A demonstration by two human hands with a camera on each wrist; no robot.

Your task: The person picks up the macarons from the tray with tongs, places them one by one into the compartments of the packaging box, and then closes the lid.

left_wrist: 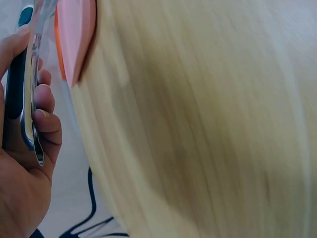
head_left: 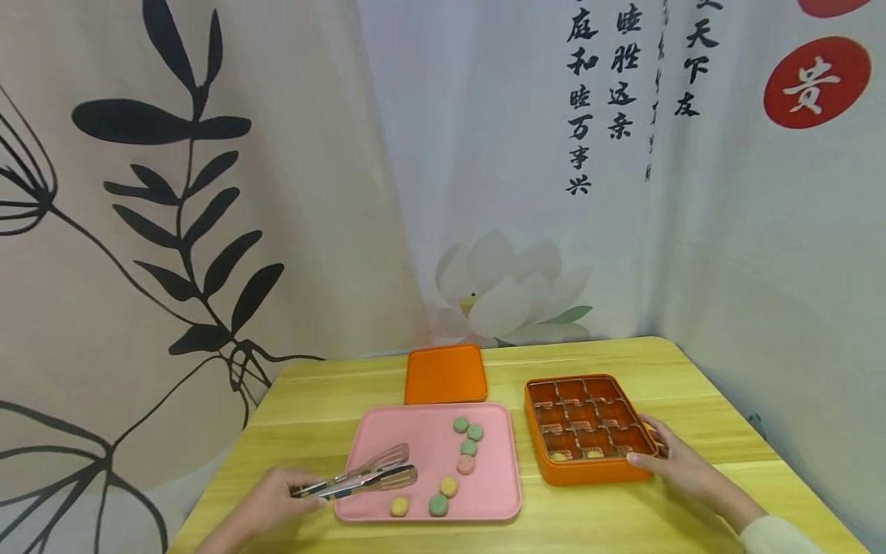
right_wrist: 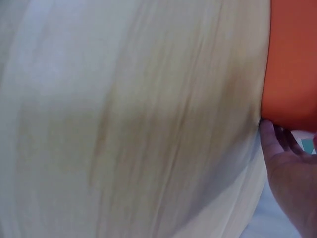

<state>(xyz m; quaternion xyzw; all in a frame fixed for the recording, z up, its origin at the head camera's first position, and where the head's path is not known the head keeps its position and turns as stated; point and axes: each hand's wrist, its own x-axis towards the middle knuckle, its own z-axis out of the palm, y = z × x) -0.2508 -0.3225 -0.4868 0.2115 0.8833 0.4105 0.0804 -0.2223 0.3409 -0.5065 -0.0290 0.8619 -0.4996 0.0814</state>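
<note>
My left hand [head_left: 280, 500] grips a pair of metal tongs [head_left: 367, 475] by the dark handles, fingers curled round them in the left wrist view. The tongs' slotted heads stand apart over the left part of a pink tray [head_left: 374, 423]. Small macarons lie on that tray: several green ones [head_left: 438, 505], a pink one [head_left: 466, 464] and two yellow ones [head_left: 399, 506]. My right hand [head_left: 681, 465] holds the near right corner of an orange box [head_left: 595, 472], thumb at the front. Inside is a clear divided insert [head_left: 581, 415], with yellow macarons [head_left: 594, 453] in two front-row compartments.
An orange lid [head_left: 446, 375] lies flat behind the pink tray. Everything stands on a yellow wood-grain table [head_left: 304, 400]. A printed curtain [head_left: 332, 192] hangs behind its far edge. In the left wrist view, dark cables [left_wrist: 92, 198] show beyond the table's edge.
</note>
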